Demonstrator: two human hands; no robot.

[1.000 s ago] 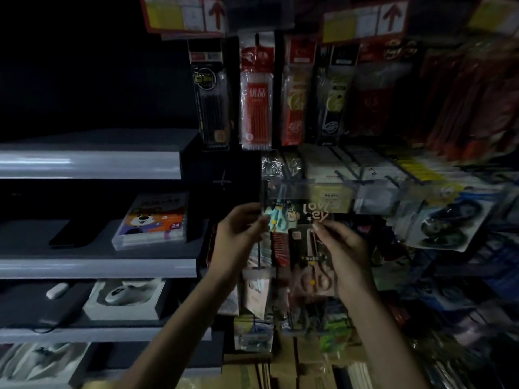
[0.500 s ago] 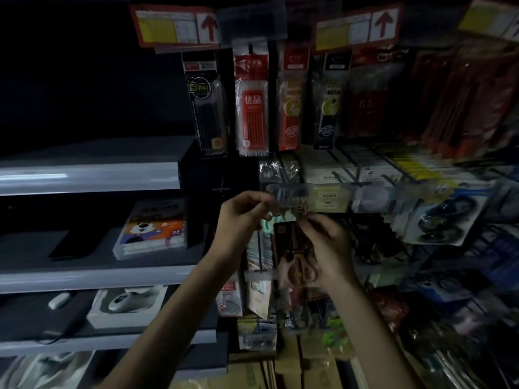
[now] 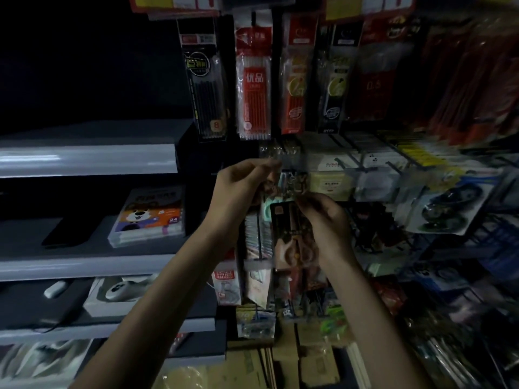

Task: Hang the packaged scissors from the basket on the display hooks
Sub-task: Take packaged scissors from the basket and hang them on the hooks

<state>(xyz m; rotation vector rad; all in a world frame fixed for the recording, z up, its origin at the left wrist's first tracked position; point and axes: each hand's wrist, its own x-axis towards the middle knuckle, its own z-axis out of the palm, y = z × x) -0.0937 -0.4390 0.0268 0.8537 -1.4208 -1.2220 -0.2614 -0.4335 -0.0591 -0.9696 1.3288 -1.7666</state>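
The right hand (image 3: 329, 223) grips the packaged scissors (image 3: 289, 234) by the top; the left hand (image 3: 238, 192) pinches the hook's clear tag (image 3: 295, 162).

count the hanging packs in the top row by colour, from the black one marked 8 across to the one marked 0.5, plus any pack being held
black packs: 2
red packs: 3
scissors pack gripped by the right hand: 1
total: 6
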